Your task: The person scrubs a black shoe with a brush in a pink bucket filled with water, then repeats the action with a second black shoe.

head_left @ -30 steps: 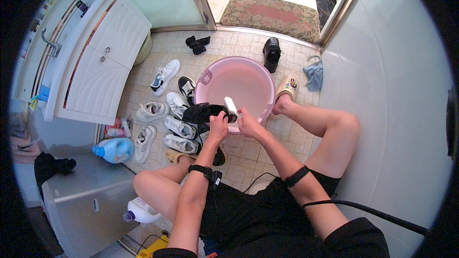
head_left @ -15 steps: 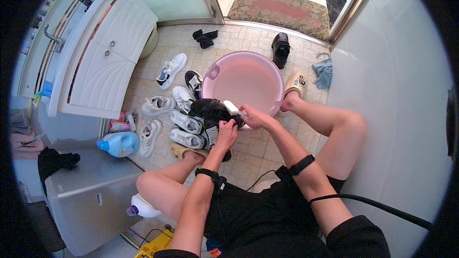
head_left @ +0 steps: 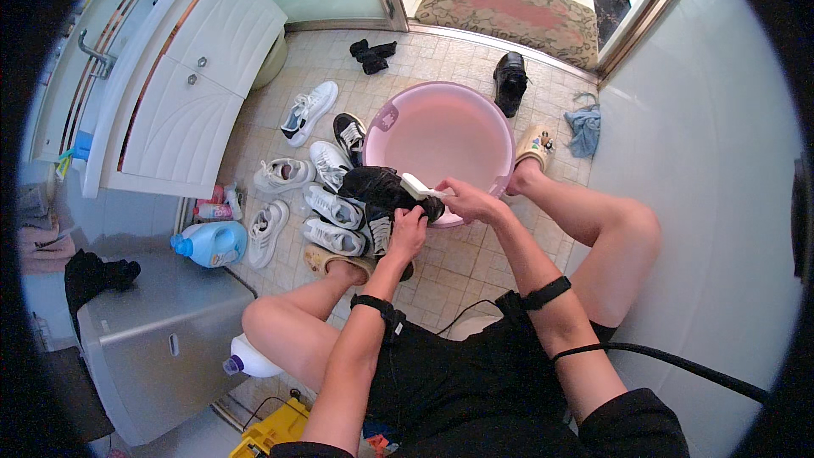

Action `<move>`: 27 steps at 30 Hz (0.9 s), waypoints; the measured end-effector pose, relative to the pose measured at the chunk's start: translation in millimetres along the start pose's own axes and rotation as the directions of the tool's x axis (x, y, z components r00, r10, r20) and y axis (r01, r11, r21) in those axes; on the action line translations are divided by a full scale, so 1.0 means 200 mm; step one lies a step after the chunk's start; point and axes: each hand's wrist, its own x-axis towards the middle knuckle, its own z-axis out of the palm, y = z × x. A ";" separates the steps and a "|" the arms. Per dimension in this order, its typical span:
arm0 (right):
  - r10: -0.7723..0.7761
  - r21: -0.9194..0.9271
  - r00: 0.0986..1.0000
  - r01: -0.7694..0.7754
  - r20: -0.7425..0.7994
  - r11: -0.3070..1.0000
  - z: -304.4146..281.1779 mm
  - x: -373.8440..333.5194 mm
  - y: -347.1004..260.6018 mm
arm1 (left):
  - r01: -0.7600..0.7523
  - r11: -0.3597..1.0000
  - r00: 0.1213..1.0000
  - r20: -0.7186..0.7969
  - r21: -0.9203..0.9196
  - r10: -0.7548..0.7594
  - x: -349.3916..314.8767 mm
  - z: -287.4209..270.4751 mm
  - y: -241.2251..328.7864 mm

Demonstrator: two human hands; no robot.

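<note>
My left hand [head_left: 408, 233] is closed on a black shoe [head_left: 371, 186], which I hold over the near left rim of a pink basin [head_left: 506, 131]. My right hand [head_left: 468, 202] grips the handle of a white brush [head_left: 415, 186]. The brush head lies against the shoe near its right end. Cloudy liquid seems to fill the basin. Left of it, several white and grey sneakers [head_left: 333, 206] stand close together on the floor. Two black-and-white sneakers are among them, one [head_left: 348, 136] touching the basin's left side and another partly hidden beneath my left hand.
A black leather shoe [head_left: 510, 85] stands beyond the basin, with a blue cloth [head_left: 583, 131] by the right wall. Black socks [head_left: 371, 56] lie farther off. At left are a blue detergent jug [head_left: 218, 242], a white cabinet [head_left: 182, 85] and a grey metal box [head_left: 161, 339]. A patterned mat [head_left: 509, 17] lies past the doorway.
The whole view has shifted slightly, moving the basin and hands a little to the right in the picture. I still hold the shoe and brush, and the brush stays against the shoe.
</note>
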 end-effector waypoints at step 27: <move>-0.058 -0.629 0.933 -0.193 -0.356 0.753 -0.23 0.33 0.56 | 0.001 1.000 0.999 -0.035 -0.011 -0.001 0.01 0.06 0.08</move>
